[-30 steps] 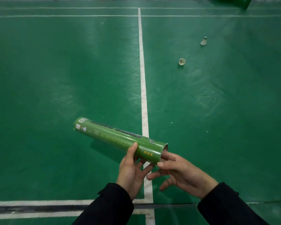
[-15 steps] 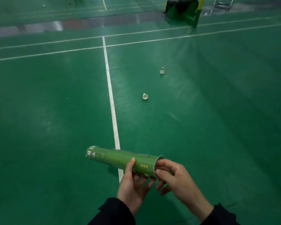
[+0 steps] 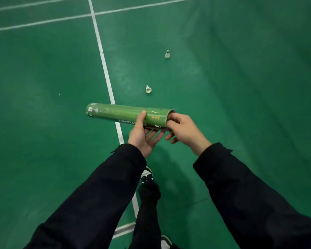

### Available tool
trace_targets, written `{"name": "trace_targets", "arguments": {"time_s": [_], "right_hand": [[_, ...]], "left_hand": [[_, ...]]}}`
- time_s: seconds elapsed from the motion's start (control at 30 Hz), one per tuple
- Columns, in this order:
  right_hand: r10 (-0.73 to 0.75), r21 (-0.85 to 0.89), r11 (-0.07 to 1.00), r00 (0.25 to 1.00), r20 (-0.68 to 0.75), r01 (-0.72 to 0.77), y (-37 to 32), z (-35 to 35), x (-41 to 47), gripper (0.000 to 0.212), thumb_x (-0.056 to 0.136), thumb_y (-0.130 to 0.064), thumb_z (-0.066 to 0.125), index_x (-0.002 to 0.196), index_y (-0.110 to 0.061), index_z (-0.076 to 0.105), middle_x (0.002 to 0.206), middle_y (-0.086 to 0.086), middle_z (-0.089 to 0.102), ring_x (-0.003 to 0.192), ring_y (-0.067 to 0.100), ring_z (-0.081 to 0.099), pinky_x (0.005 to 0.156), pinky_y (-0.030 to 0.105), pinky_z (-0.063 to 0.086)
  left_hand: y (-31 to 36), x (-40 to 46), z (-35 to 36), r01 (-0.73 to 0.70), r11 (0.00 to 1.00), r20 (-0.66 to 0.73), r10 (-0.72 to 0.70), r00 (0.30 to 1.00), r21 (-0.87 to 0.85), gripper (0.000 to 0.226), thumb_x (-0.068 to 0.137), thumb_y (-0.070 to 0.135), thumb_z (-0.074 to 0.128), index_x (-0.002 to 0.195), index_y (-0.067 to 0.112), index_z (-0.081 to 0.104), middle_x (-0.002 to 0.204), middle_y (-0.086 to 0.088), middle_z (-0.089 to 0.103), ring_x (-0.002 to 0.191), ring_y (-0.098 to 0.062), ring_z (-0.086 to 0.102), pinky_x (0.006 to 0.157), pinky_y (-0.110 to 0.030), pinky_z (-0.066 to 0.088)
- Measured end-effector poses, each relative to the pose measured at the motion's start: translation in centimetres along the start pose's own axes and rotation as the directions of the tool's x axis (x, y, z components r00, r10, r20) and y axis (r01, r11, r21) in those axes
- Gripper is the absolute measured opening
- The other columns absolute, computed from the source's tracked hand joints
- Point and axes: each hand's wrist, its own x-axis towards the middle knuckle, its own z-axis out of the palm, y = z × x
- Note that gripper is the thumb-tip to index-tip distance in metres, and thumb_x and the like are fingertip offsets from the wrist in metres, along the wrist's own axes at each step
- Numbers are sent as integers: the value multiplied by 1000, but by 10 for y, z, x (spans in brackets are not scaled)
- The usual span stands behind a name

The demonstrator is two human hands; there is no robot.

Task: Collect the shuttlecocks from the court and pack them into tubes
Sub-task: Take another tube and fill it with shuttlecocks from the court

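So the green cardboard tube (image 3: 129,115) is held level, left hand (image 3: 143,136) cradling it from below with the thumb curled over the top, probably to steady it. Right hand (image 3: 182,131) has its fingers curled at the open end; can't tell if it's pinching anything. Two feathery white shuttlecocks sit on the smooth green court floor beyond the tube, right of the white line (image 3: 104,69): near one (image 3: 148,89), far one (image 3: 167,54).

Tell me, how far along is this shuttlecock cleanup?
Done: can't tell; the inside of the green tube isn't visible. In hand: the left hand grips the tube held sideways, while the right hand has its fingers curled at the open end. Left: two shuttlecocks lie on the green court, the near shuttlecock and the far shuttlecock, both right of the white line.
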Motion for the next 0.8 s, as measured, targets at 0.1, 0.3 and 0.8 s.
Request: {"name": "trace_targets", "arguments": {"time_s": [0.1, 0.3, 0.8], "right_hand": [[49, 11, 999, 999, -18, -49, -28, -7, 65, 25, 100, -6, 47, 112, -15, 67, 76, -1, 63, 47, 12, 61, 46, 24, 50], [168, 147, 977, 982, -85, -155, -64, -17, 181, 27, 103, -16, 49, 121, -18, 69, 79, 0, 63, 47, 9, 55, 48, 26, 49], [288, 282, 925, 954, -89, -253, -53, -36, 520, 16, 102, -19, 58, 106, -10, 70, 95, 7, 73, 57, 11, 57, 55, 26, 50]], "left_hand": [[43, 45, 21, -9, 1000, 1, 9, 1000, -18, 60, 97, 49, 65, 140, 8, 59, 113, -10, 69, 99, -22, 72, 67, -31, 62], [116, 141, 65, -14, 1000, 7, 14, 1000, 18, 60, 94, 48, 71, 134, 4, 62, 110, -11, 71, 99, -25, 72, 69, -33, 61], [262, 450, 73, -19, 991, -164, -4, 987, -136, 54, 94, 42, 67, 132, 5, 57, 129, -18, 68, 120, -33, 65, 81, -44, 59]]}}
